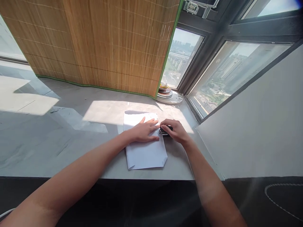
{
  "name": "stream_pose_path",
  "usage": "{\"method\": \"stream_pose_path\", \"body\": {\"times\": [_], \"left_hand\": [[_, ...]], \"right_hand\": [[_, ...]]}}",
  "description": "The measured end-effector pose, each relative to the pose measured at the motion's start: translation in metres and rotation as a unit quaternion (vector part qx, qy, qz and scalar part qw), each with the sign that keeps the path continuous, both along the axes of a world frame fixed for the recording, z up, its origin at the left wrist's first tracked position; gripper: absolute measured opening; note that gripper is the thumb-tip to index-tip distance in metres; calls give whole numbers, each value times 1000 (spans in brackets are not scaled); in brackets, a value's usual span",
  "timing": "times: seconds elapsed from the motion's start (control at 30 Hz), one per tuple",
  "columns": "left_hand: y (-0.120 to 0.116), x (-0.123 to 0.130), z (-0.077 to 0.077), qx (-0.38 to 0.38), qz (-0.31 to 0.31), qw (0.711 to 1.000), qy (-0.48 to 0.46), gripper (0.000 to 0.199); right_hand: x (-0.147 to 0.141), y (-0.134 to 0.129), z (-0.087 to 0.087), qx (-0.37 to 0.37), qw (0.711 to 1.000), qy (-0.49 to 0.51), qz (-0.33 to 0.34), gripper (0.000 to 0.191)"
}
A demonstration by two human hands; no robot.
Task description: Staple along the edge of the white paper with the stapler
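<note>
A white sheet or stack of paper (pixel 146 156) lies on the pale stone sill, its lower corners folded. My left hand (pixel 145 130) rests flat on the upper part of the paper, fingers spread toward the right edge. At that edge my right hand (pixel 176 130) is closed around a small black stapler (pixel 167 130). The stapler's metal front end meets the paper's right side, close to my left fingertips. Whether its jaws are pressed together I cannot make out.
Behind the paper hangs a bamboo blind (pixel 106 47) with green edging. A stack of plates (pixel 168 96) stands in the far corner by the window frame (pixel 205 60). To the right rises a white wall (pixel 260 119). The sill's front edge runs close below the paper.
</note>
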State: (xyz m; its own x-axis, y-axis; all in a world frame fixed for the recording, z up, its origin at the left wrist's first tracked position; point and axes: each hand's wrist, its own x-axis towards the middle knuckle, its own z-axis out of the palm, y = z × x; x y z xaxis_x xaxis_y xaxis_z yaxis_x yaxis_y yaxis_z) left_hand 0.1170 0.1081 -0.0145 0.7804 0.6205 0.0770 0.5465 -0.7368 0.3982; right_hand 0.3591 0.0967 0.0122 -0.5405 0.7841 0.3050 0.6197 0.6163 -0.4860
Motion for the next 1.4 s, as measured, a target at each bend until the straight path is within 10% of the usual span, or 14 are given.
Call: {"method": "stream_pose_path", "body": {"times": [0.3, 1.17, 1.4], "left_hand": [[0, 3, -5, -7, 10, 1000, -4, 88], [1, 4, -6, -20, 1, 998, -61, 65], [2, 0, -5, -29, 10, 999, -45, 80]], "right_hand": [[-32, -8, -10, 79, 976, -89, -183, 57], [-57, -14, -14, 122, 938, -281, -160, 45], [-30, -1, -11, 66, 975, -134, -162, 54]]}}
